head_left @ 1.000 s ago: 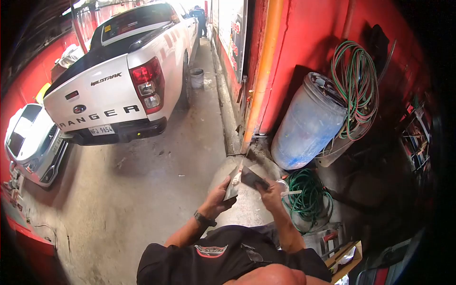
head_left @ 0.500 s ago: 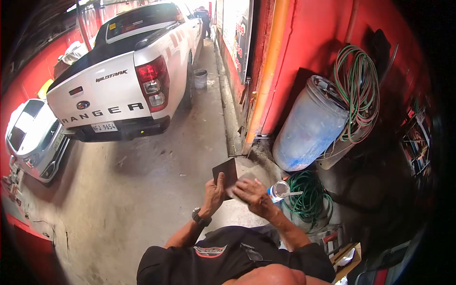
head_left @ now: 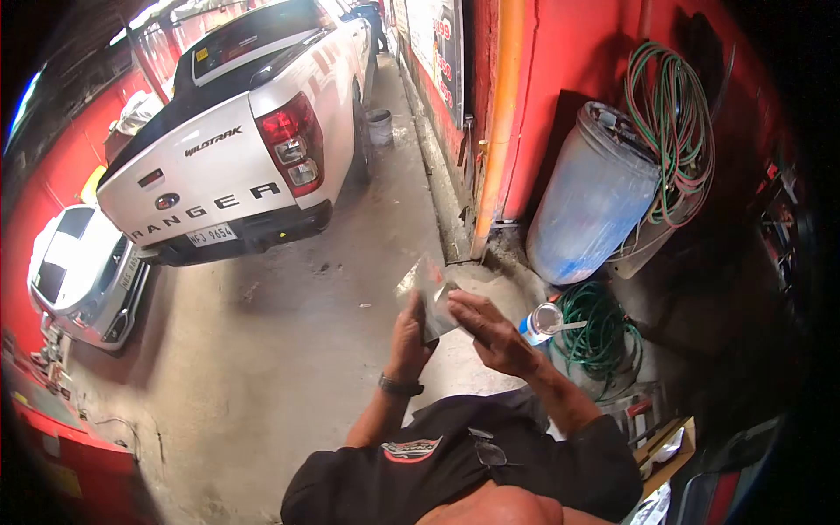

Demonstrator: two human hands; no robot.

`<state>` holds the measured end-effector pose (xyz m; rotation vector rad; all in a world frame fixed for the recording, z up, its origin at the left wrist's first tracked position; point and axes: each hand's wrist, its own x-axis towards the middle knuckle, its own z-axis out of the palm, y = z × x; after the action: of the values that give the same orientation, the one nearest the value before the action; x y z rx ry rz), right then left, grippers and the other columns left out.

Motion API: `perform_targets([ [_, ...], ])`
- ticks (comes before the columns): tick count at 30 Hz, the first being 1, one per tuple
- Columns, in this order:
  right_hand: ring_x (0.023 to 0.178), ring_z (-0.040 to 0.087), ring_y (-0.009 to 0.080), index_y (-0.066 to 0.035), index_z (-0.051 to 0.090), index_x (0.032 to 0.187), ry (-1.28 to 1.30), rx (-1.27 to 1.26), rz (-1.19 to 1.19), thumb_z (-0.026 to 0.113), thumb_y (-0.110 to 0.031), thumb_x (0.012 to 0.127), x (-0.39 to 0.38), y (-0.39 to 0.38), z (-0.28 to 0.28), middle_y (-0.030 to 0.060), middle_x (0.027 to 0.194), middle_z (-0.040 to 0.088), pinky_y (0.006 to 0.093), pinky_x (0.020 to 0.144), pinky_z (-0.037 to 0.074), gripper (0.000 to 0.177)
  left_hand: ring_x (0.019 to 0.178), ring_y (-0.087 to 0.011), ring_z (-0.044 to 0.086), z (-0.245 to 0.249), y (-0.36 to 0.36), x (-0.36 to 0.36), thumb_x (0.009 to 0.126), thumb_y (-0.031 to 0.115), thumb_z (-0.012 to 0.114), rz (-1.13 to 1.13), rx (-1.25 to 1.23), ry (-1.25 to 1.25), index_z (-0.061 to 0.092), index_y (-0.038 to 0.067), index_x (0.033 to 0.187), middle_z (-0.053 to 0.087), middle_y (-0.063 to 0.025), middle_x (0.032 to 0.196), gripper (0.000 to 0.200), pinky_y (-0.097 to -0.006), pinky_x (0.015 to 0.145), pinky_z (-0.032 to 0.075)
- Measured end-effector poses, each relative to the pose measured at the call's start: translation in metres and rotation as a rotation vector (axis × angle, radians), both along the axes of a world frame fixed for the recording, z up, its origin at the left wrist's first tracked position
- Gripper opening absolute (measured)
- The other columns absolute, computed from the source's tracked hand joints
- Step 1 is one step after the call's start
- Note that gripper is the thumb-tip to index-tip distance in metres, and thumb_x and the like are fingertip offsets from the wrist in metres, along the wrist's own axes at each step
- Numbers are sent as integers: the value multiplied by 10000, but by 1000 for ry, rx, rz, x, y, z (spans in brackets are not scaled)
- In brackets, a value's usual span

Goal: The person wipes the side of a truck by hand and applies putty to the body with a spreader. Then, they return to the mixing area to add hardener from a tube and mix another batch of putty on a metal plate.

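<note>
In front of my chest, my left hand [head_left: 409,343] grips a thin rectangular metal plate [head_left: 428,282] by its near edge, thumb along the face. Light glares off the plate's surface. Over the plate's right side, my right hand [head_left: 495,335] pinches a small flat grey spreader [head_left: 444,302], its fingers closed and stretched along it. Whether there is any paste between the two pieces is too small to tell. To the right of my right hand stands an open can [head_left: 547,318] with a blue label, and a flat stick [head_left: 572,326] lies across its rim.
A white pickup truck [head_left: 214,149] and a silver car [head_left: 79,271] are parked ahead on the left. At right, a blue drum [head_left: 595,197] leans near a hanging hose coil [head_left: 669,131]. A green hose [head_left: 599,332] lies behind the can. A bucket [head_left: 379,127] stands beside the truck.
My view has shifted slightly. The plate has tilted from a dark face to a shiny, glaring one. My right hand, blurred before, now shows the spreader held against the plate.
</note>
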<state>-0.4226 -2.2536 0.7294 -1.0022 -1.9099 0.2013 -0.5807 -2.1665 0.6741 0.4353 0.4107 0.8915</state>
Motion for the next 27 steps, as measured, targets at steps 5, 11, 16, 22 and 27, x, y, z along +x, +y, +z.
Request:
perform_targets([
  [5,1272,459,402,-63,482,1381,-457,-124,-229,522,-4,849,38,9,-61,221,1378,448,533,1069,379,537,871,-156,646,-31,0,-11,998,287,552,166,470,515,553,-1,1199,646,-74,1049,351,-301,784,550],
  [11,1261,485,360,-138,542,1333,-446,-187,-409,461,-100,876,53,-4,-41,142,1323,537,623,1004,381,466,606,-90,514,-10,-1,-3,1014,345,515,228,292,457,603,34,934,591,3,778,333,-259,528,434],
  [16,1257,496,375,-130,564,1314,-493,-160,-482,456,-49,837,29,-18,-47,196,1322,539,617,1038,324,495,504,-43,327,-29,-1,15,1021,385,490,285,429,711,526,95,671,438,73,588,457,-272,432,238],
  [22,1255,489,403,-96,564,1314,-607,-96,-446,513,-109,849,32,-19,-48,203,1334,532,647,1069,246,467,503,-43,302,-6,-6,25,1021,364,497,216,470,867,495,84,642,398,81,572,471,-287,429,223],
  [27,1255,502,391,-97,589,1286,-525,-59,-545,543,-103,839,38,-14,-29,195,1319,546,676,1061,232,449,568,-42,371,-26,3,24,1019,345,506,192,491,701,581,60,778,475,62,670,381,-253,478,293],
])
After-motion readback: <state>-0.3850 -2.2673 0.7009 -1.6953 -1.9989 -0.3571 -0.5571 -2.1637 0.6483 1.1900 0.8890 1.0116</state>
